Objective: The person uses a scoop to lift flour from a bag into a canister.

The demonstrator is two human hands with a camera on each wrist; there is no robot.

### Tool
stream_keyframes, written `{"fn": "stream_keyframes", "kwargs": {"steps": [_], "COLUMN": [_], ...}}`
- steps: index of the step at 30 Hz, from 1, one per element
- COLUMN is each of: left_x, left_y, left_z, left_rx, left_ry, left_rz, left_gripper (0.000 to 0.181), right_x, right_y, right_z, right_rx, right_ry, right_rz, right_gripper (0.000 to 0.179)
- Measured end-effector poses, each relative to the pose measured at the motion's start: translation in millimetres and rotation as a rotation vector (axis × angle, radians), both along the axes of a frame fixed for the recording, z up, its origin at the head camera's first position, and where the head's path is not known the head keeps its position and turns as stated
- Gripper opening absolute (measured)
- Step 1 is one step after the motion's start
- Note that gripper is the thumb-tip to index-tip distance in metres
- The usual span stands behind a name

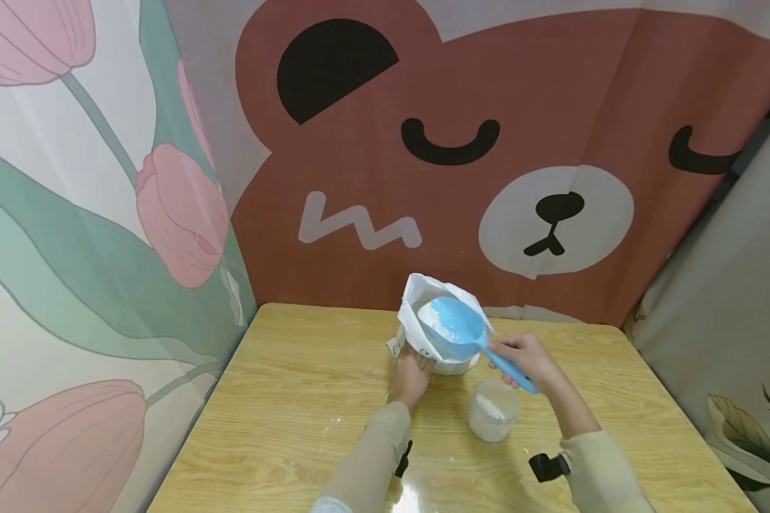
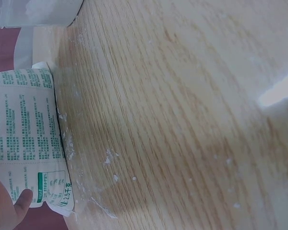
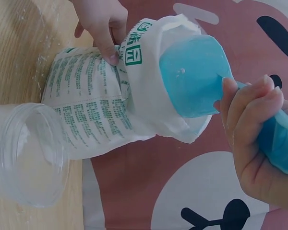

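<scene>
A white paper bag with green print [image 1: 452, 367] stands at the back of the wooden table, its top wide apart. My left hand [image 1: 411, 379] grips the bag's near side below the folded rim, thumb on the paper in the right wrist view. A light blue scoop [image 3: 197, 72] is over the bag's mouth, its bowl partly inside, with white powder in it. With curled fingers my right hand [image 3: 249, 134] holds the scoop by its handle. Closer to me stands a clear lidless jar [image 1: 493, 413] with some white powder in it, touched by neither hand.
White specks of powder lie scattered on the wooden table [image 1: 282, 399]. Behind it hangs a curtain with a brown bear [image 1: 539, 85], and a tulip-patterned curtain [image 1: 180, 214] lines the left side. A grey-white curtain [image 1: 731, 299] hangs at the right.
</scene>
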State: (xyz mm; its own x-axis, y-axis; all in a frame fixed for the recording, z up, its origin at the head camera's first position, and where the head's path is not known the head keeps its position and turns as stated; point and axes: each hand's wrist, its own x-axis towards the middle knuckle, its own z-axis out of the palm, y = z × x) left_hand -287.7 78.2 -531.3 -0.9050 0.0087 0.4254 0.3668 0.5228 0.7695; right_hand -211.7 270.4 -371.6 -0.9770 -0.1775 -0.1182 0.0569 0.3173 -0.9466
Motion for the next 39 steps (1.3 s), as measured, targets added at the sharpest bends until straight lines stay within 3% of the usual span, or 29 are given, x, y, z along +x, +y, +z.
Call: {"fn": "stream_keyframes", "kwargs": {"steps": [14,27,39], "left_x": [-2.2,-4.2,-2.1], "left_y": [0.1,0.7,0.9], "left_z": [1.5,-0.6,-2.1], "left_rx": [0.01,0.015,-0.01], "left_ry": [0.016,0.082,0.076], "left_rz": [-0.001,0.011,0.026], "left_gripper": [0.057,0.053,0.054], "right_x": [18.1,41.4,60.2], "right_y": [12,32,53], "right_z": [6.2,5.7,0.8], "right_rx": [-0.025,-0.014,-0.047], "right_ry": [0.02,0.037,-0.001], "right_rz": [0.02,0.03,-0.023], "right_gripper": [0.04,0.046,0.031]}}
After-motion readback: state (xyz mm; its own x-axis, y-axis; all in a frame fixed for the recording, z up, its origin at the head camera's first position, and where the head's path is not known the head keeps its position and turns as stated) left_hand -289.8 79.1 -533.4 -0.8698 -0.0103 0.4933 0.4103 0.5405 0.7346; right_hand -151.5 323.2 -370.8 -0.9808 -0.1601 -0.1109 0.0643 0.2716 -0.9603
